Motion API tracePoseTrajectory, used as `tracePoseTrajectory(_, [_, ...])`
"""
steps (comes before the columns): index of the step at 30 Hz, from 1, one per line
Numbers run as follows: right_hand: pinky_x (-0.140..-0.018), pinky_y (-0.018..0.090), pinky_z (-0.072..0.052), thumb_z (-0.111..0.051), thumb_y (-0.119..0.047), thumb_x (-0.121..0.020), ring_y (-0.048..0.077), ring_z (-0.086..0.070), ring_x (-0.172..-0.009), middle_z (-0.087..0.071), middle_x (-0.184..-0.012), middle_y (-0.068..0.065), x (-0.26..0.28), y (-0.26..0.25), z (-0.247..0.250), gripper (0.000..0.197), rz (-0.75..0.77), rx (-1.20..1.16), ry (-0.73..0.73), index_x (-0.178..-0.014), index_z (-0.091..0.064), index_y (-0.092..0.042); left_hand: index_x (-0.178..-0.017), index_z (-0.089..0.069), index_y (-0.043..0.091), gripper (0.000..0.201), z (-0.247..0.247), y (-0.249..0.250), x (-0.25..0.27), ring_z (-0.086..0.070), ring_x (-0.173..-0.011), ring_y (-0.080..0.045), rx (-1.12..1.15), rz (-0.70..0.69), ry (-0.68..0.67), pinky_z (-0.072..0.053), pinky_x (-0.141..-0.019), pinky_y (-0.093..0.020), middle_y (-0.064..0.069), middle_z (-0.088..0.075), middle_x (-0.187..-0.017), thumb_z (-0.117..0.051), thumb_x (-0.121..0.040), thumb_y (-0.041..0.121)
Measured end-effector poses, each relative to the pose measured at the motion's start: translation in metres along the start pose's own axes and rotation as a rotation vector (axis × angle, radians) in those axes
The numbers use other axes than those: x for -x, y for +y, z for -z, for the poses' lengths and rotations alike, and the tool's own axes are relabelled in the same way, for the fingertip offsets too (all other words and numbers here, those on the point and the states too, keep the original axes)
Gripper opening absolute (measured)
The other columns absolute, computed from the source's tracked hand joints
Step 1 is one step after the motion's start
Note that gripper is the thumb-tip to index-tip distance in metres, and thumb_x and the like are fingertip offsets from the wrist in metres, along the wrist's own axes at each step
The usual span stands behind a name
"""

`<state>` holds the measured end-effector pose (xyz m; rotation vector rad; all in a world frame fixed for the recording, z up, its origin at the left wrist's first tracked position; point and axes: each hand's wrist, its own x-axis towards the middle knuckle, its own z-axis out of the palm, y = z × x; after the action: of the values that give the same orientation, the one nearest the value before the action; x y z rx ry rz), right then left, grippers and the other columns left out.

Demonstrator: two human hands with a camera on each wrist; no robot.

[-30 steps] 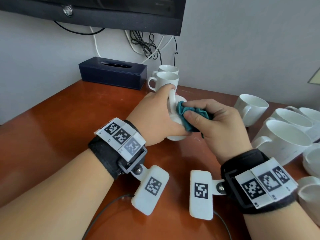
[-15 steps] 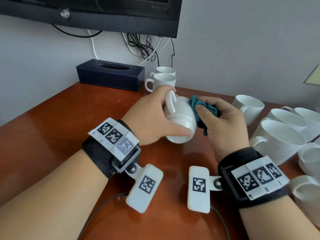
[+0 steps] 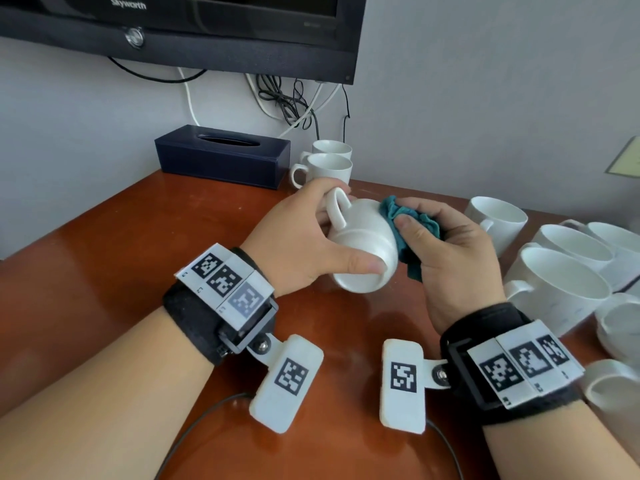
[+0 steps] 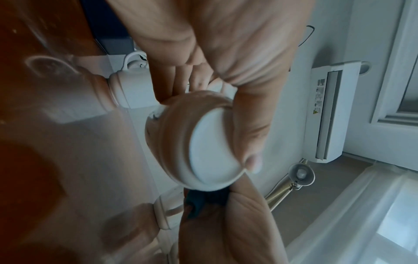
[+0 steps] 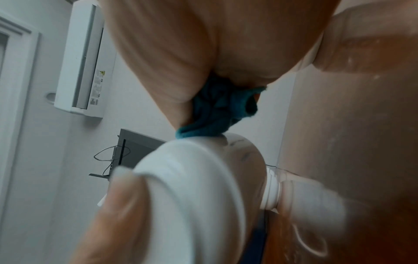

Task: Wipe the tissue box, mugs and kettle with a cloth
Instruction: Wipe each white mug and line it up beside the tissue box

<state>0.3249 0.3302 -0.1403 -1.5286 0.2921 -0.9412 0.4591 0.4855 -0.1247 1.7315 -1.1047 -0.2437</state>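
Holding a white ceramic mug (image 3: 363, 244) tipped with its base toward the camera, the left hand (image 3: 294, 244) closes its grip round the body, thumb across the foot ring. Immediately right, the right hand (image 3: 457, 251) pinches a bunched teal cloth (image 3: 403, 233) against the mug's side, above the reddish-brown wooden table (image 3: 104, 271).

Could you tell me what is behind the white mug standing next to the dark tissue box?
Directly behind that front mug stands a second white mug, then the wall with hanging cables. The front mug hides the second mug's lower body; the tissue box sits to their left.
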Motion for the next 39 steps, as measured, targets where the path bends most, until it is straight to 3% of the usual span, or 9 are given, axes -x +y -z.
tracePoseTrajectory(4, [-0.070, 0.029, -0.055, -0.070, -0.013, -0.098, 0.018, -0.070, -0.092, -0.078, -0.105, 0.001, -0.005, 0.004, 0.005, 0.014, -0.003, 0.030, 0.082, -0.105, -0.078, -0.022, -0.132, -0.052, 0.036, 0.096, -0.002, 0.003, 0.000, -0.066, -0.115, -0.001, 0.102, -0.015, -0.038, -0.058, -0.099, -0.037, 0.017, -0.067, -0.124, -0.091, -0.048, 0.059])
tracePoseTrajectory(7, [-0.070, 0.026, -0.055, -0.070, -0.012, -0.098, 0.016, -0.071, -0.092, -0.078, -0.106, 0.001, -0.004, 0.002, 0.005, 0.015, 0.000, 0.029, 0.061, -0.107, -0.079, -0.020, -0.124, -0.055, 0.039, 0.085, -0.002, 0.004, 0.000, -0.068, -0.113, -0.004, 0.135, -0.011, -0.027, -0.059, -0.098, -0.038, 0.016, -0.069, -0.120, -0.090, -0.049, 0.058])
tracePoseTrajectory(12, [-0.055, 0.027, -0.050, -0.071, -0.008, -0.096, 0.019, -0.064, -0.074, -0.077, -0.094, 0.007, 0.004, -0.005, 0.000, 0.015, 0.001, 0.010, -0.092, -0.106, -0.079, -0.014, -0.124, -0.058, 0.031, 0.096, -0.001, -0.007, -0.004, -0.070, -0.109, -0.013, 0.088, 0.021, 0.112, -0.059, -0.094, -0.049, 0.009, -0.071, -0.117, -0.091, -0.046, 0.075])
tracePoseTrajectory(17, [-0.052, 0.017, -0.048, -0.071, -0.001, -0.094, 0.011, -0.065, -0.068, -0.073, -0.091, 0.006, 0.008, -0.006, -0.006, 0.016, -0.003, -0.029, -0.146, -0.109, -0.076, -0.004, -0.117, -0.060, 0.030, 0.082, 0.000, -0.010, -0.004, -0.072, -0.099, -0.008, 0.042, 0.064, 0.167, -0.061, -0.089, -0.048, 0.009, -0.073, -0.108, -0.089, -0.051, 0.069])
tracePoseTrajectory(20, [-0.053, 0.021, -0.050, -0.070, -0.003, -0.095, 0.013, -0.064, -0.070, -0.075, -0.093, 0.007, 0.005, -0.004, -0.005, 0.014, 0.002, -0.047, -0.109, -0.105, -0.077, -0.010, -0.122, -0.060, 0.028, 0.086, 0.000, -0.006, -0.003, -0.072, -0.104, -0.011, 0.082, 0.041, 0.115, -0.060, -0.092, -0.048, 0.008, -0.073, -0.111, -0.092, -0.051, 0.064])
tracePoseTrajectory(25, [-0.069, 0.035, -0.056, -0.071, -0.014, -0.097, 0.021, -0.069, -0.089, -0.078, -0.106, 0.006, -0.004, 0.003, 0.006, 0.015, 0.012, -0.030, 0.011, -0.103, -0.080, -0.024, -0.127, -0.060, 0.022, 0.084, -0.003, 0.003, 0.000, -0.071, -0.110, -0.014, 0.245, 0.025, 0.029, -0.059, -0.098, -0.047, 0.006, -0.073, -0.115, -0.093, -0.054, 0.048])
tracePoseTrajectory(32, [-0.053, 0.026, -0.050, -0.071, -0.011, -0.097, 0.017, -0.064, -0.074, -0.077, -0.096, 0.006, 0.000, -0.003, 0.006, 0.015, -0.009, -0.020, -0.022, -0.106, -0.080, -0.018, -0.126, -0.061, 0.012, 0.086, -0.003, 0.000, -0.002, -0.069, -0.112, -0.032, 0.308, 0.033, 0.061, -0.053, -0.101, -0.061, -0.011, -0.072, -0.117, -0.095, -0.057, 0.049])
tracePoseTrajectory(36, [-0.059, 0.038, -0.046, -0.072, -0.008, -0.095, 0.031, -0.058, -0.072, -0.076, -0.094, 0.016, 0.005, -0.005, -0.001, 0.016, -0.012, -0.041, -0.124, -0.103, -0.081, -0.018, -0.116, -0.065, 0.017, 0.080, -0.003, -0.005, -0.003, -0.073, -0.104, -0.023, 0.219, 0.062, 0.121, -0.057, -0.095, -0.059, -0.002, -0.076, -0.108, -0.093, -0.054, 0.060])
tracePoseTrajectory(39, [-0.053, 0.033, -0.047, -0.073, -0.008, -0.094, 0.031, -0.058, -0.069, -0.076, -0.090, 0.011, 0.006, -0.004, -0.004, 0.016, -0.011, -0.009, -0.154, -0.105, -0.080, -0.017, -0.115, -0.065, 0.022, 0.079, -0.003, -0.005, -0.003, -0.074, -0.101, -0.015, 0.185, 0.095, 0.137, -0.059, -0.093, -0.055, 0.003, -0.077, -0.106, -0.092, -0.053, 0.062])
